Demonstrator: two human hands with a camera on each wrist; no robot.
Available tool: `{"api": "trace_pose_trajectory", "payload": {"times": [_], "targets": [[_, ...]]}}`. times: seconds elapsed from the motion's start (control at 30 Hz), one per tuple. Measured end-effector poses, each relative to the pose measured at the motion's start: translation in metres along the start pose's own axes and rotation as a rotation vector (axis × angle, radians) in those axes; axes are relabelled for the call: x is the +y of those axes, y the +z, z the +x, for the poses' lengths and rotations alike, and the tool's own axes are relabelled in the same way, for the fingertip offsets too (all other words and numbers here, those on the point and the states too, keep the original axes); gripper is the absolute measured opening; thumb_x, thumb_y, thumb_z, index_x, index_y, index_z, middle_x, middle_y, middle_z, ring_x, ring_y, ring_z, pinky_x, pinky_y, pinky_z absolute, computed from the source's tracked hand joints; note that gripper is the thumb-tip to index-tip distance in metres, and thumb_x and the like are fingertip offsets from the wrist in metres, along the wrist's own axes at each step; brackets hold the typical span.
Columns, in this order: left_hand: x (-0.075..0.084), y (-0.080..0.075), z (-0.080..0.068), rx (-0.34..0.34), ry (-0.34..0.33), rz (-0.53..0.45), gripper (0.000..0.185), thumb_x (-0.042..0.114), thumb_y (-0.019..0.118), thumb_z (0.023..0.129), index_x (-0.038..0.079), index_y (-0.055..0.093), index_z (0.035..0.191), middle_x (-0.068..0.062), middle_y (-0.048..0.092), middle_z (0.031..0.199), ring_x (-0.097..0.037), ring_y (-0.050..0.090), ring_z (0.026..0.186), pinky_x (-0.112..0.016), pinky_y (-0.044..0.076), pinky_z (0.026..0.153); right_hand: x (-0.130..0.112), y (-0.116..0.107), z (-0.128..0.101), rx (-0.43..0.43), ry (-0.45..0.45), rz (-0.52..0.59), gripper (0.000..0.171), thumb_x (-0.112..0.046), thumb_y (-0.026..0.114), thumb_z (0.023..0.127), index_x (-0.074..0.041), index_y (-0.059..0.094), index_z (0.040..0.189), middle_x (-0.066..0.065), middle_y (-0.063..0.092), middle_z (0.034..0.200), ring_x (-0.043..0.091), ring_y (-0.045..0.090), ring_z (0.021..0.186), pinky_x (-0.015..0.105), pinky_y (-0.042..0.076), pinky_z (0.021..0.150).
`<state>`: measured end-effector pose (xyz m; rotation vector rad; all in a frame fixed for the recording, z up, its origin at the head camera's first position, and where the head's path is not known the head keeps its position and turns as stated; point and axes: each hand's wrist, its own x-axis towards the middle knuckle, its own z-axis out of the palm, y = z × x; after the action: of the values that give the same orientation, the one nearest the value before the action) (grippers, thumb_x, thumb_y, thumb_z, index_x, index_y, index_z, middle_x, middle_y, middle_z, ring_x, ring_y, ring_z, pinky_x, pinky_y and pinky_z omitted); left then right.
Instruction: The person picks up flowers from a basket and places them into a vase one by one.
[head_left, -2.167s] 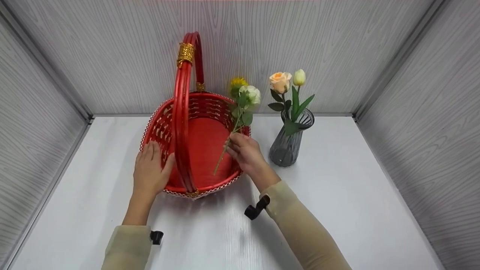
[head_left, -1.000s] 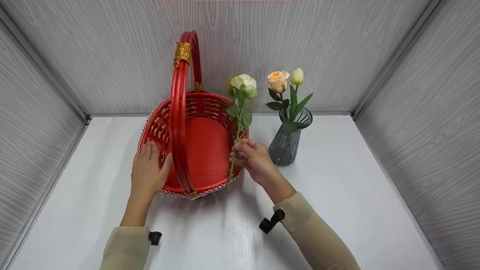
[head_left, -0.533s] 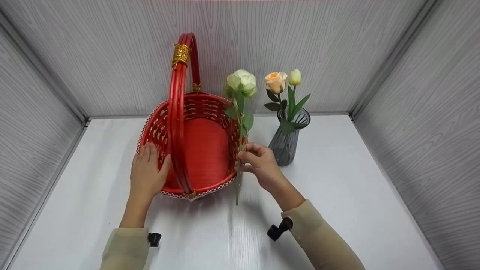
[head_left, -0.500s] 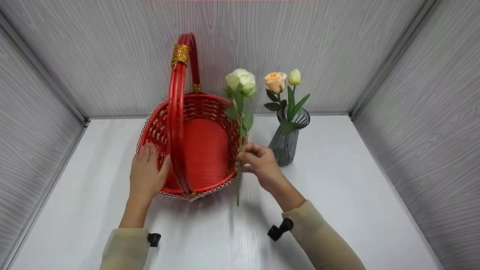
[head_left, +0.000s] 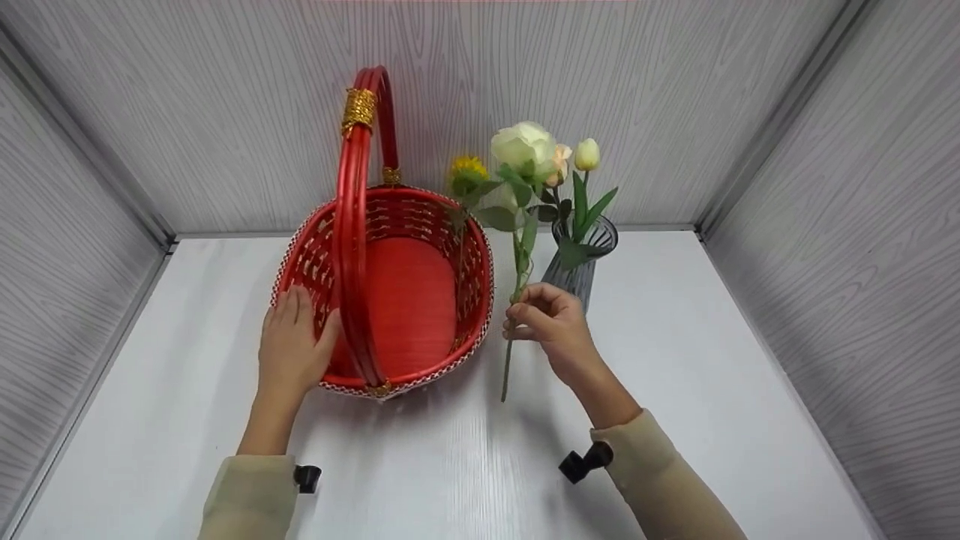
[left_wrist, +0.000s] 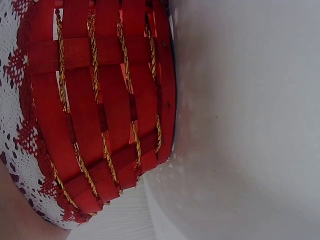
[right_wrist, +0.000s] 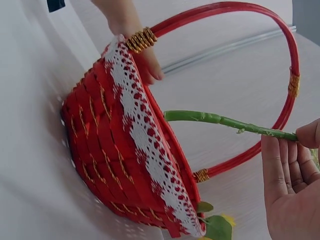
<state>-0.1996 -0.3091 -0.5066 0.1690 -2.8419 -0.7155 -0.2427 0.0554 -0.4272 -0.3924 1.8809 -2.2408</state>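
Observation:
My right hand (head_left: 559, 322) pinches the green stem of a white rose (head_left: 525, 150) between thumb and fingers. The bloom points up and the stem's cut end hangs over the table, right of the red woven basket (head_left: 480, 330). In the right wrist view the bare stem (right_wrist: 230, 122) runs from the fingertips toward the basket rim. My left hand (head_left: 292, 345) rests over the basket's left rim, its fingers fairly straight and the thumb inside. From the left wrist, the basket's outer wall (left_wrist: 100, 100) with gold cord shows.
A yellow flower (head_left: 469, 174) leans at the basket's right back rim. The grey glass vase (head_left: 574, 274), partly behind my right hand, holds a peach rose (head_left: 559, 165) and a pale tulip (head_left: 587, 155). The basket's tall handle (head_left: 351, 225) arches up. Grey panels (head_left: 225, 112) enclose the white table.
My right hand has carried the white rose from over the basket to the right, outside its rim. The yellow flower shows again, and the peach rose is partly covered. The left hand stays put.

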Motion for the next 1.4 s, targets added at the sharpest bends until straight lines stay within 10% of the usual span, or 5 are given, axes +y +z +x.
{"api": "trace_pose_trajectory", "payload": {"times": [1.4], "targets": [[0.001, 0.001, 0.000, 0.030, 0.007, -0.006, 0.081, 0.053, 0.034, 0.103, -0.010, 0.026, 0.152, -0.031, 0.026, 0.158, -0.046, 0.017, 0.150, -0.060, 0.012, 0.121, -0.072, -0.104, 0.045, 0.383, -0.175, 0.035, 0.009, -0.005, 0.067, 0.093, 0.001, 0.061, 0.095, 0.013, 0.062, 0.092, 0.023, 0.067, 0.083, 0.036, 0.061, 0.078]]}}
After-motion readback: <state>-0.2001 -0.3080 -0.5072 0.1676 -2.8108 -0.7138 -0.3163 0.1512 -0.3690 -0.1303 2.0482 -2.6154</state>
